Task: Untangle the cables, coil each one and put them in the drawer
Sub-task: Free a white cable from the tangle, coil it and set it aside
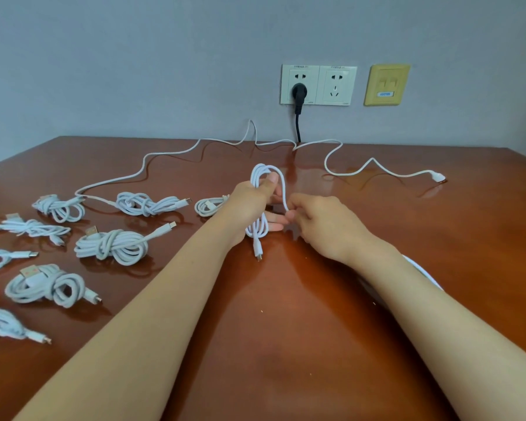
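Left hand point(249, 202) grips a half-wound white cable point(258, 246) over mid-table point(286, 344); right hand point(322, 226) pinches its free strand just beside. Eight coiled bundles point(113, 244) crowd the left side, some cut by the frame. One loose cable point(436, 177) snakes along the far edge; bare wood shows right and front.

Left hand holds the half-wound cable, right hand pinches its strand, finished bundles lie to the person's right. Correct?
No: the head view shows the finished bundles on the person's left. The left hand does hold the half-wound cable, and the right hand pinches its strand.
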Available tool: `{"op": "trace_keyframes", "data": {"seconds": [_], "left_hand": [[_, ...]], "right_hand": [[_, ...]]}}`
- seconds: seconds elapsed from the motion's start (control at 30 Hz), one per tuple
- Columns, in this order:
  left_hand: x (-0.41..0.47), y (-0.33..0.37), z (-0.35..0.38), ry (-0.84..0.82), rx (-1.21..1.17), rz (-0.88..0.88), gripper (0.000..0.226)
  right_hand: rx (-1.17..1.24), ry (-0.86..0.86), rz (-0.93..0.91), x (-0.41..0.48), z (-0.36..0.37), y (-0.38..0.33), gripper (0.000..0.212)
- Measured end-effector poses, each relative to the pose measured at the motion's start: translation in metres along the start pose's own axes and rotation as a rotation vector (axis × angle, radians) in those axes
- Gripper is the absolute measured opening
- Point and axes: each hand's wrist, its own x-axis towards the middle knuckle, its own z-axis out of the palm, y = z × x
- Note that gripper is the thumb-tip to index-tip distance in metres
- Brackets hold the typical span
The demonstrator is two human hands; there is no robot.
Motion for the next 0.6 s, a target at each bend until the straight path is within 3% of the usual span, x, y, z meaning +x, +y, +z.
{"op": "trace_keyframes", "data": {"seconds": [0.2, 0.43, 0.6], "left_hand": [[0.001, 0.000, 0.004, -0.130, -0.105, 0.011, 0.039], [-0.004, 0.005, 0.016, -0.078, -0.333, -0.076, 0.036], [-0.005, 0.007, 0.013, -0.191, -0.391, -0.052, 0.044]], "right_hand": [[-0.021, 0.089, 0.001, -0.002, -0.003, 0.002, 0.011], [-0.088, 0.118, 0.009, -0.004, -0.009, -0.005, 0.014], [-0.001, 0.084, 0.009, -0.002, -0.005, -0.008, 0.022]]}}
